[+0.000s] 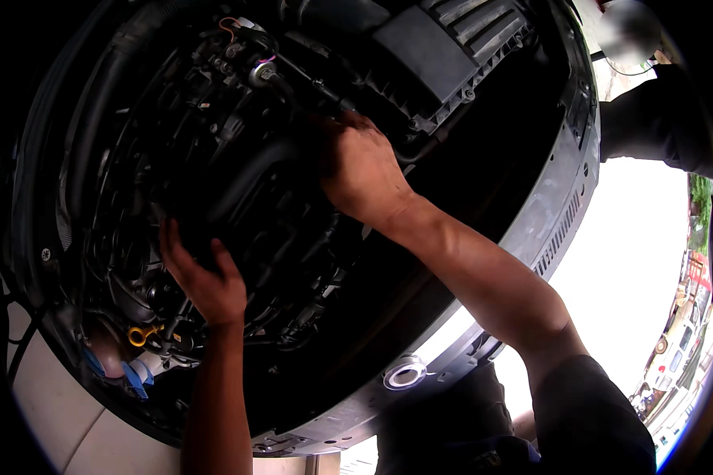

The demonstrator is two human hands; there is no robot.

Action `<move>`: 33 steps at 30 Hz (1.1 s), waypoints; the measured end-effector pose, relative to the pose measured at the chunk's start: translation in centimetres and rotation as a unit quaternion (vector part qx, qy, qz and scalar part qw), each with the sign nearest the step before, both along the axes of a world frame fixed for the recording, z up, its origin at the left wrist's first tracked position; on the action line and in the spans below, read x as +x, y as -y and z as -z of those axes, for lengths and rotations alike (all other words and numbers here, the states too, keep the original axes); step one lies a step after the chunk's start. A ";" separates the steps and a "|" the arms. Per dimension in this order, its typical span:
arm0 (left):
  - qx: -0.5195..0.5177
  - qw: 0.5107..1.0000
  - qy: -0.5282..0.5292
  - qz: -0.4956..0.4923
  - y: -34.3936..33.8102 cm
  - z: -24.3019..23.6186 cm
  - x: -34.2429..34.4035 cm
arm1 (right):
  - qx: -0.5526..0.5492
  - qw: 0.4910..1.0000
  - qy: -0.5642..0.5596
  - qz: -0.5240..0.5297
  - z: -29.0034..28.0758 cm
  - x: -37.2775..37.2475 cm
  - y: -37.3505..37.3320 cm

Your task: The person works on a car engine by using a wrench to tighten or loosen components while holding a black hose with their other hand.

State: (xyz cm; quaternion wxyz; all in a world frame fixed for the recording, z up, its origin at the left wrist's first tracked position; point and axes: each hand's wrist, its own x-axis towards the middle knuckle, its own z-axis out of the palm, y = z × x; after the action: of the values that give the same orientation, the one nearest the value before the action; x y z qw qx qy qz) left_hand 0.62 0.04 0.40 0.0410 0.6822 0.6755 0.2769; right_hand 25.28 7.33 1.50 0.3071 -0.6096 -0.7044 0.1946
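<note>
Right, nearest first: right hand (363, 168) is just below-left of the air filter housing (424, 59), fingers curled, tips hidden, so can't tell if it's clamped on anything. Left hand (204, 277), well below-left of the housing: fingers and thumb spread apart, no object visible in it, contact unclear. Thick black hose (249, 172) lies roughly between the hands, left of and below the housing. Step reads as two-handed work by feel around the hose; next move probably calls for a secure right-hand grip, left clear of the wiring (228, 26). Containers: housing looks shut, contents not visible; engine bay (483, 158) holds hose, wiring and a yellow ring-shaped pull (139, 336), far below-left of the housing.
</note>
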 end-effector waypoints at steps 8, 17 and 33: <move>0.001 1.000 0.008 -0.003 0.1 0.1 0.0 | -0.076 0.997 0.001 -0.012 -0.9 -1.6 -0.6; 0.003 1.000 0.006 -0.001 -0.1 0.0 0.1 | -0.077 0.987 0.119 -0.074 -0.7 2.9 -3.7; -0.013 1.000 0.006 -0.014 0.1 0.1 0.0 | -0.256 0.882 -0.364 0.153 -1.1 0.2 -1.2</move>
State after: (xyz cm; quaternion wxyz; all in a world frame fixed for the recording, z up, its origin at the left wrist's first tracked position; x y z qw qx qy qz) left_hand 0.66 -0.04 0.35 0.0498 0.6708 0.6880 0.2725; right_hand 25.51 8.55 2.60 0.4008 -0.6538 -0.3663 0.5269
